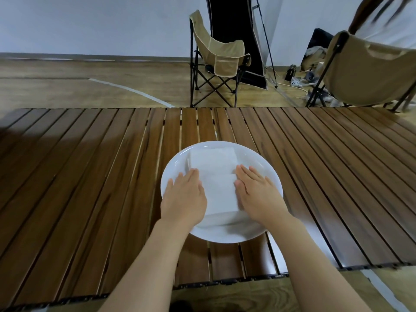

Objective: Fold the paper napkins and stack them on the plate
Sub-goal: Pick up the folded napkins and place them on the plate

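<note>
A round white plate (265, 163) sits on the slatted wooden table in front of me. On it lies a stack of folded white paper napkins (219, 179), roughly rectangular, running from the far rim toward me. My left hand (183, 197) rests flat against the stack's left edge, fingers together and extended. My right hand (258, 194) rests flat against its right edge in the same way. Both palms face down and neither hand grips anything. The near corners of the stack are hidden under my hands.
The brown slatted table (90, 176) stretches wide to both sides of the plate. Beyond its far edge stand a tan folding chair (219, 57) and a second tan chair (369, 70) at the right, with cables and gear on the floor.
</note>
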### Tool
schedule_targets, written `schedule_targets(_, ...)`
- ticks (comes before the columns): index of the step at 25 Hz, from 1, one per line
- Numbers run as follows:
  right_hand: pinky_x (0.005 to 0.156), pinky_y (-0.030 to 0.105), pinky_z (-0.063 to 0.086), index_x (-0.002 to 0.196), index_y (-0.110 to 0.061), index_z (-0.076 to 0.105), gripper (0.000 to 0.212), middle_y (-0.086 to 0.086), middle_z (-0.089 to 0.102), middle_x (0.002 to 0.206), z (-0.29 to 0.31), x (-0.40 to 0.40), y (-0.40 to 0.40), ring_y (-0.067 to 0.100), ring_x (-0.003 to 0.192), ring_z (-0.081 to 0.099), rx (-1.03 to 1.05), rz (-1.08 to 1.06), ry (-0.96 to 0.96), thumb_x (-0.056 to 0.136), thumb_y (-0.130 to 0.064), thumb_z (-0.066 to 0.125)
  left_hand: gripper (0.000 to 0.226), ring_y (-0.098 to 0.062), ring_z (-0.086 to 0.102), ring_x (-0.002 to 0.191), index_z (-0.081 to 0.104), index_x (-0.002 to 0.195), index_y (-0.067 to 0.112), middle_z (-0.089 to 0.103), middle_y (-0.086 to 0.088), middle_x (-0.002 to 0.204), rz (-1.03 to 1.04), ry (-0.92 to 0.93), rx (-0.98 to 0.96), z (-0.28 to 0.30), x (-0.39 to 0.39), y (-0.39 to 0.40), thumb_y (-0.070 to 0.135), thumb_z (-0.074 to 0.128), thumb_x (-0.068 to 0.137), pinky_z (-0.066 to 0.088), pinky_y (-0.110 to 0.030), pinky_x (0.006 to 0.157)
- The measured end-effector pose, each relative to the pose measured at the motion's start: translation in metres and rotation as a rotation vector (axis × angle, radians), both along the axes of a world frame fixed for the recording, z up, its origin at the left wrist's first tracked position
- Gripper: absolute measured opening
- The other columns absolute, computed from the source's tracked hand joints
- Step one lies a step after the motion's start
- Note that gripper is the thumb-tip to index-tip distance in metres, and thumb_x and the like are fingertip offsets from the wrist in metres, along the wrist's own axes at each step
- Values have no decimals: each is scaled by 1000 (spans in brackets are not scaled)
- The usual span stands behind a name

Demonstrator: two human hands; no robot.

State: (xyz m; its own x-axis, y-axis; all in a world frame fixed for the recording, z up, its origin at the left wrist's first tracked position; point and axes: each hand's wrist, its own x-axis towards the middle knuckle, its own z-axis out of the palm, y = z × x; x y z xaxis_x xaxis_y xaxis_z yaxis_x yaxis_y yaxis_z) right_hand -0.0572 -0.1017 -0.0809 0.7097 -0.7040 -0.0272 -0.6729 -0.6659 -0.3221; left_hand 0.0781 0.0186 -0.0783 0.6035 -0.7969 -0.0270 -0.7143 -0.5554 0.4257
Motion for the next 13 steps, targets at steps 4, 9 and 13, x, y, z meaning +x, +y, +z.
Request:
schedule_targets(4, 121, 43, 5, 155, -23, 6, 54, -10, 6, 161, -2, 2, 1, 11, 149, 1, 28, -18, 39, 103, -37, 13, 54, -25, -8, 147, -1, 152, 24, 0, 7, 160, 39, -74, 106, -4, -1, -4, 37, 7, 101, -4, -45, 119)
schedule_targets(9, 121, 42, 4, 154, -23, 4, 56, -8, 5, 162, -4, 8, -2, 14, 149, 1, 54, -70, 62, 101, -40, 12, 56, -29, -12, 146, -7, 151, 23, -5, 7, 160, 71, -142, 188, -3, -3, -8, 40, 3, 99, -10, -54, 115)
schedule_targets(13, 121, 40, 3, 155, -21, 3, 59, -4, 7, 162, -7, 9, -6, 18, 149, 2, 45, -82, 61, 100, -43, 11, 57, -28, -16, 145, -9, 151, 24, -9, 5, 160, 58, -137, 214, -4, -1, -9, 42, 3, 99, -10, -55, 115)
